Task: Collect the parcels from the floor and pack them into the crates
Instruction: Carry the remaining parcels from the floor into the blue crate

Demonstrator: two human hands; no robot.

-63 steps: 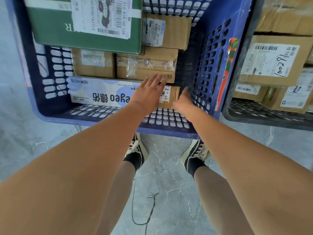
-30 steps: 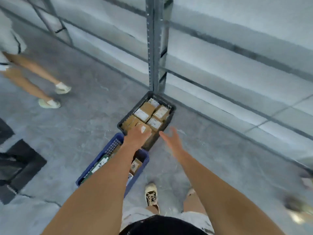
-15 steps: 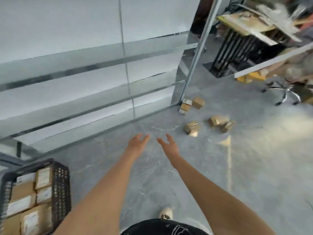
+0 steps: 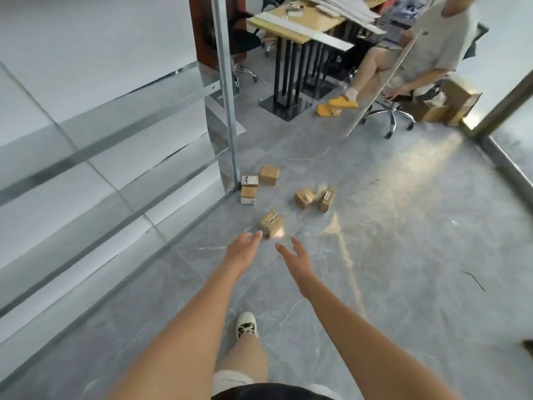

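Fingers of both hands are loosely spread and hold nothing: the left hand (image 4: 241,251) and the right hand (image 4: 294,258) both reach forward over the grey floor (image 4: 403,255), palms turned partly toward each other, with a gap between them.

Just beyond that gap, slightly toward the far side, lies the nearest parcel (image 4: 271,223), a small brown box wrapped in clear tape, tilted on the floor with one corner pointing toward the hands. The left fingertips look closest to it, almost at its near left edge, though not touching; the right hand sits a little nearer the body and to the right.

Farther off, a pair of parcels (image 4: 314,198) lies to the right, and three more boxes (image 4: 255,184) cluster at the foot of the metal shelf post (image 4: 227,111). No crate is in view.

My judgement is that the next move is a short forward and downward reach, both hands closing on the nearest parcel from its two sides.
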